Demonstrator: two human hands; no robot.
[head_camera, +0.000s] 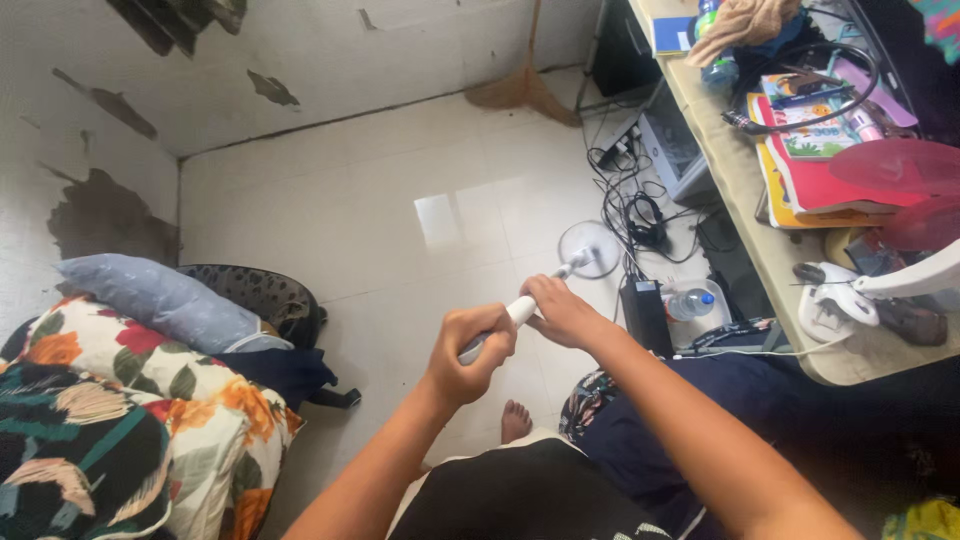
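My left hand is fisted round the white handle of the fan; my right hand pinches its neck farther up, over the tiled floor. It looks light and stiff, with a fragile round head; the handle seems the safest hold.

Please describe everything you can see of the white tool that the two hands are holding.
The white tool is a slim, smooth handle, plastic by its look, held slanting above the tiled floor. A thin metal neck leads up to a round, pale head, like a small fan or mirror. The left hand wraps the lower handle; the right hand pinches it near the neck.
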